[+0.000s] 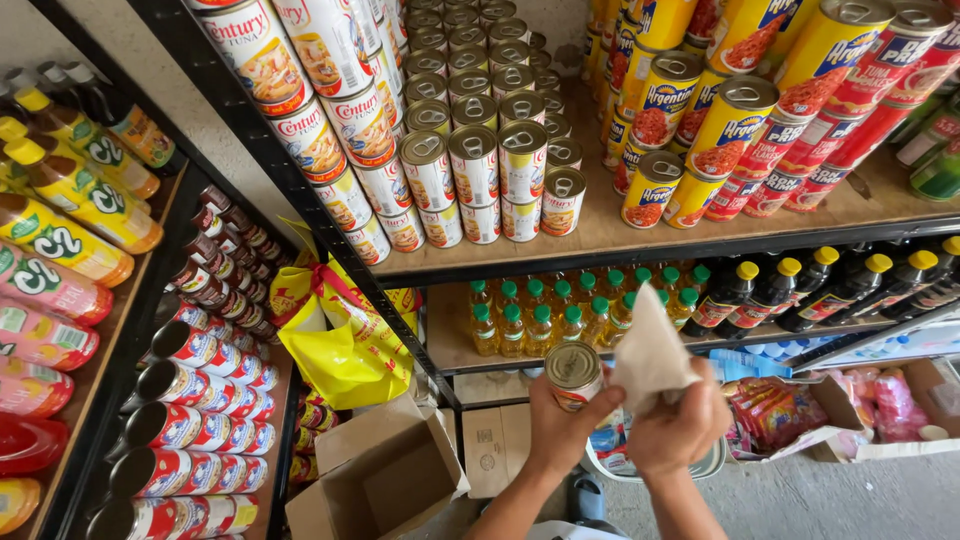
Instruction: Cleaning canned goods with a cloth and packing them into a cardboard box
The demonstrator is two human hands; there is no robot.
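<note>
Shop shelving (640, 240) fills the view, wooden boards on black metal frames, with a grey floor at 5 o'clock. Both forearms rise from 6 o'clock, hands side by side just below centre.

Left hand (562, 428) is raised with its fingers clamped around a can (573, 374), held upright with its ring-pull lid toward the camera. Right hand (680, 425) is just beside it at 3 o'clock, fingers closed together on a pale cloth (650, 352) whose free corner stands up above the fist; the cloth's lower edge lies against the can's side.

Above, at 12 o'clock, the shelf carries stacked white-label cans (475, 165); at 1 to 2 o'clock lie yellow and red cans (735, 125). One board down, oil bottles (545, 320) with green caps stand at centre and dark sauce bottles (800, 290) with yellow caps at 3 o'clock. At 9 o'clock, a side rack holds drink bottles (70, 200) lying flat, and red cans (195, 400) at 8 o'clock. A yellow bag (335, 340) hangs between the racks. An open cardboard box (385, 475) sits at 7 o'clock; I cannot tell what is in it. A second box (880, 410) at 4 o'clock holds pink and red packets.
</note>
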